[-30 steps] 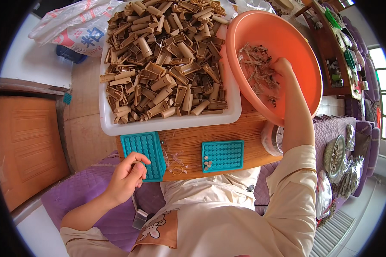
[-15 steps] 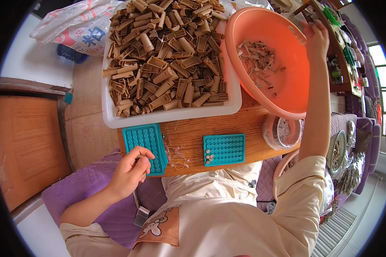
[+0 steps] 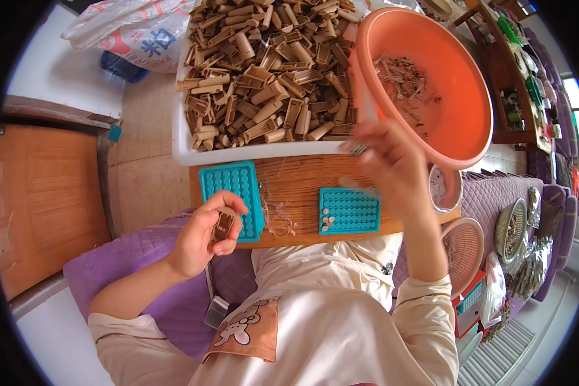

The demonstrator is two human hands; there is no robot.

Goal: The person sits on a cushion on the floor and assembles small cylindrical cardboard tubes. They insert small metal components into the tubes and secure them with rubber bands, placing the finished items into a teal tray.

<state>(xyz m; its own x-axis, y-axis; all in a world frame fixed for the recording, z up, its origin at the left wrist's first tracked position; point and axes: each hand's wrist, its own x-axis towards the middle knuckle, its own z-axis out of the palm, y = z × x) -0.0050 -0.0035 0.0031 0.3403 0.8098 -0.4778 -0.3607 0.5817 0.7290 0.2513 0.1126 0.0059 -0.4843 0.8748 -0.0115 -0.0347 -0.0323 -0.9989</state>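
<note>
My left hand (image 3: 202, 237) is curled, palm up, around a brown plastic shell (image 3: 224, 225) whose hollow side faces up. It sits beside a teal tray (image 3: 230, 186) with rows of round cups. My right hand (image 3: 395, 161), smeared by motion, is over the table between the basin and a smaller teal tray (image 3: 360, 215). Its fingertips pinch a small part with a dark greenish end (image 3: 358, 150); its exact kind is too blurred to tell. A few small pale discs (image 3: 328, 220) lie in the smaller tray's left corner.
A white bin (image 3: 238, 153) heaped with brown shells (image 3: 270, 83) takes up the table's far side. Beside it an orange basin (image 3: 460, 116) holds small wired parts (image 3: 402, 80). A round tub (image 3: 445, 186) stands at the right. Clear strands (image 3: 280, 219) lie between the trays.
My right hand has come back from the basin's far right rim toward the table's middle, now with a small part. My left hand has turned, showing the brown shell. The whole view has shifted slightly.
</note>
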